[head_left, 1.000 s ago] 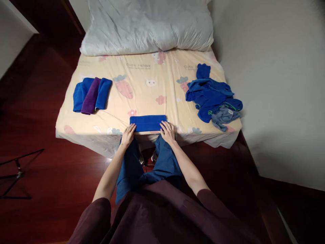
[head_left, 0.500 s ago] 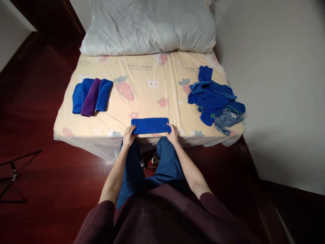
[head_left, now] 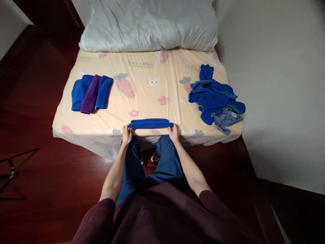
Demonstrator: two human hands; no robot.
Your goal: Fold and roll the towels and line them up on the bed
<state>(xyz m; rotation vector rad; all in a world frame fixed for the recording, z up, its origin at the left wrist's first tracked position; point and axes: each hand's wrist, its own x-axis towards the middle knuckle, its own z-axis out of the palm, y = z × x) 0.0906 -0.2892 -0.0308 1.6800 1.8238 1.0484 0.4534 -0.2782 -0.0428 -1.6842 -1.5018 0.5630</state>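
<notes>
Your left hand (head_left: 126, 133) and right hand (head_left: 174, 131) each pinch an end of the folded blue towel (head_left: 150, 123) at the bed (head_left: 142, 101) near edge. Dark wood floor (head_left: 45, 176), white wall (head_left: 276, 84) right.

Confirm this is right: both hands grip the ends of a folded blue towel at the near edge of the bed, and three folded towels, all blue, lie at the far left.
One detail is wrong. In the head view the three folded towels are not all blue: the middle one is purple. The rest holds: the left hand and right hand grip the ends of the folded blue towel at the bed edge.
</notes>
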